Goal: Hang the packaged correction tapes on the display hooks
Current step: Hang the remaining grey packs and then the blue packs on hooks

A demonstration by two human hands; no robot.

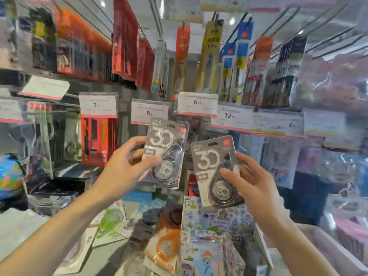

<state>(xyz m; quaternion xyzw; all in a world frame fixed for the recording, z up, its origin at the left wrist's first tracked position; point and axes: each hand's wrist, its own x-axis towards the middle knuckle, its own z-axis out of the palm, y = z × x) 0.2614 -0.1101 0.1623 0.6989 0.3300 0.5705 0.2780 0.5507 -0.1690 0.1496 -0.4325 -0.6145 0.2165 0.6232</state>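
Both hands were raised in front of a stationery display, each holding one grey packaged correction tape marked with a large "30". The left hand [127, 162] pinched the left pack [166, 154] from its left side, thumb across the front near the tape's clear shell and fingers curled behind; the top of this pack sat just below the price label reading 8 [150, 111], tilted slightly to the right. The right hand [253, 184] gripped the right pack [216, 172] from its right edge, thumb pressed on the front over the dispenser and fingers wrapped round the back. That pack was lower and leaned to the left, its hang slot at the top free of any hook. The two packs were near each other but apart. Below the hands, more packaged correction tapes, green [110, 224] and orange [165, 246], lay loose beside a sticker pack [217, 228]. Motion blur hid the hooks themselves.
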